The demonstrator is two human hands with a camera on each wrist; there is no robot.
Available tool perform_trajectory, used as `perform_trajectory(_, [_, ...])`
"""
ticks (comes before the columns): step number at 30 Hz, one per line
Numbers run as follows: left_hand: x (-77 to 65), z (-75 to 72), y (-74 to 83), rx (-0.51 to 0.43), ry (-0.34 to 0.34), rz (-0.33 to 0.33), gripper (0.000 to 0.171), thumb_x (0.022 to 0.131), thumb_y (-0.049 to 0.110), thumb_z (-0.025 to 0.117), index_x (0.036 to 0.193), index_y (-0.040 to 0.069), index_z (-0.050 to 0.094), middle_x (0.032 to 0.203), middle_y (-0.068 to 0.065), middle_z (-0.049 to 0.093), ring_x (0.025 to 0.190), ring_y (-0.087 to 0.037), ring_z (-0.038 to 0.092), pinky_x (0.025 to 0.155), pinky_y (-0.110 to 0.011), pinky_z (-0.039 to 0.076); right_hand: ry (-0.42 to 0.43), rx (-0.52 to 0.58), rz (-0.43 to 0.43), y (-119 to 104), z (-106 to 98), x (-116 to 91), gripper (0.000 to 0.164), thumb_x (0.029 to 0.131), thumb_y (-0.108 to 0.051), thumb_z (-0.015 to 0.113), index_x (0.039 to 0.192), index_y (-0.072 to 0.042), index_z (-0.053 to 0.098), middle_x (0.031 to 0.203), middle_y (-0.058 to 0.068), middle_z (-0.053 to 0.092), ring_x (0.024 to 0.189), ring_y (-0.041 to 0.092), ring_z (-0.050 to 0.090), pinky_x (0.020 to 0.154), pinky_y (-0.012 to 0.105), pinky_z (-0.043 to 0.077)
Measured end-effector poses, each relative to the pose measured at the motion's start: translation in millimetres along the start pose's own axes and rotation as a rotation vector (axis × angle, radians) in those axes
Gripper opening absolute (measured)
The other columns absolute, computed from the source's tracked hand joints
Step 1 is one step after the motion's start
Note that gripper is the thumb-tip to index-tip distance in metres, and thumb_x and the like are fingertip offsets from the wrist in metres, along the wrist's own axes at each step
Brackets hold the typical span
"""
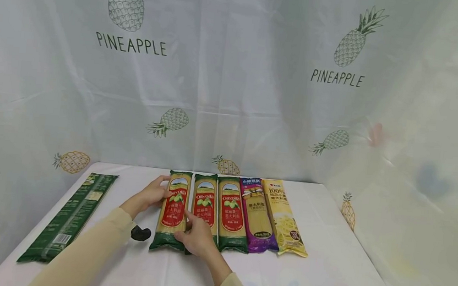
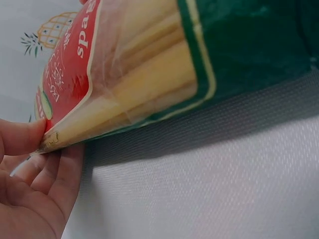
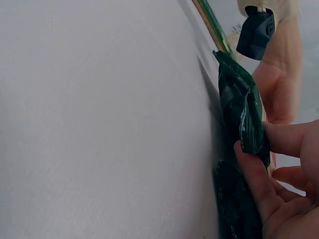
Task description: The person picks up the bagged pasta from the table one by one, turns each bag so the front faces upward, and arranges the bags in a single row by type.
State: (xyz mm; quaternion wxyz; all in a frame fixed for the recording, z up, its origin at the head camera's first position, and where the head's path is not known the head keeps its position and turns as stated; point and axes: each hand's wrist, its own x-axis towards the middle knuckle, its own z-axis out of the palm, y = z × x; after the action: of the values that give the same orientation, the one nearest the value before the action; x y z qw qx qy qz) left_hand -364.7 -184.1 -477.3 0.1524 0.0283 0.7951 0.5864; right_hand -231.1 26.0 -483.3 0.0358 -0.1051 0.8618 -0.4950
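A red-and-green pack of spaghetti [image 1: 170, 222] with a clear window lies label up at the left end of a row. My left hand [image 1: 150, 196] pinches its left edge; the left wrist view shows the thumb above and the fingers underneath. With thumb and forefinger, my right hand [image 1: 198, 236] grips the lower right side of the same pack by its green end [image 3: 241, 107]. Close beside it lies a second matching pack [image 1: 206, 196], partly covered by the right hand. In the left wrist view the held pack [image 2: 144, 64] looks tilted, its near edge slightly above the cloth.
Rightward in the row come a third matching pack [image 1: 232, 207], a purple pasta pack [image 1: 258, 212] and a yellow pasta pack [image 1: 285, 217]. A green pack [image 1: 75, 211], back side up, lies at the table's left. A pineapple-print curtain [image 1: 238, 93] hangs behind the white-covered table [image 1: 323, 281].
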Motion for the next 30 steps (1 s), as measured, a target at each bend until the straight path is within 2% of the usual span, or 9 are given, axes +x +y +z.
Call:
perform_trajectory(8, [3.6,2.0,-4.0,0.035,0.012,-0.023,0.068,0.108,0.007,0.056,0.167,0.01,0.022,0.143,-0.03,0.059,0.109,-0.029,0.072,0.089,-0.041,0.06,-0.015,-0.035,-0.011,5,2,3,0.073,0.092,-0.019,0.085,0.157,-0.005,0.052,0.087,-0.002,0.064,0.065,0.01,0.056,0.058,0.027,0.047])
perform_trajectory(14, [4.2,2.7,0.1,0.194,0.055,-0.001,0.067,0.105,0.01,0.062,0.165,0.009,0.031,0.14,-0.027,0.062,0.11,-0.03,0.071,0.093,-0.043,0.057,-0.01,-0.059,-0.044,9,1,5,0.073,0.091,-0.021,0.085,0.156,-0.004,0.054,0.089,-0.002,0.066,0.071,0.008,0.056,0.06,0.026,0.048])
perform_trajectory(17, [4.0,2.2,0.3,0.248,0.072,0.012,0.069,0.103,0.009,0.065,0.164,0.004,0.033,0.133,-0.028,0.063,0.107,-0.03,0.071,0.091,-0.044,0.059,-0.018,-0.055,-0.032,8,-1,5,0.074,0.091,-0.021,0.086,0.155,-0.004,0.054,0.088,-0.002,0.067,0.067,0.008,0.058,0.059,0.026,0.049])
perform_trajectory(21, [3.3,1.9,-0.6,0.248,0.069,0.012,0.07,0.102,0.008,0.067,0.164,0.002,0.034,0.128,-0.028,0.062,0.105,-0.031,0.071,0.086,-0.043,0.062,-0.084,-0.006,0.022,1,-8,4,0.076,0.092,-0.018,0.085,0.158,-0.005,0.05,0.09,0.0,0.068,0.06,0.012,0.063,0.057,0.028,0.052])
perform_trajectory(24, [2.5,2.1,-1.4,0.247,0.077,0.002,0.069,0.103,0.01,0.068,0.163,0.003,0.036,0.127,-0.026,0.063,0.104,-0.029,0.071,0.084,-0.04,0.062,-0.138,0.013,0.052,-7,-13,5,0.077,0.092,-0.014,0.085,0.159,-0.003,0.048,0.099,0.009,0.072,0.059,0.016,0.068,0.058,0.031,0.058])
perform_trajectory(26, [2.3,2.0,-1.4,0.245,0.079,0.005,0.069,0.103,0.01,0.068,0.163,0.002,0.036,0.127,-0.026,0.064,0.103,-0.028,0.071,0.083,-0.039,0.062,-0.154,-0.007,0.055,-12,-15,5,0.077,0.091,-0.011,0.085,0.159,-0.001,0.048,0.113,0.017,0.073,0.058,0.017,0.07,0.059,0.032,0.06])
perform_trajectory(30, [2.7,1.9,-0.1,0.234,0.083,0.015,0.067,0.103,0.01,0.068,0.162,0.003,0.037,0.127,-0.026,0.067,0.102,-0.026,0.072,0.082,-0.039,0.062,-0.129,-0.08,0.051,-19,-14,5,0.074,0.091,-0.01,0.085,0.156,0.001,0.051,0.137,0.027,0.066,0.051,0.016,0.068,0.055,0.029,0.058])
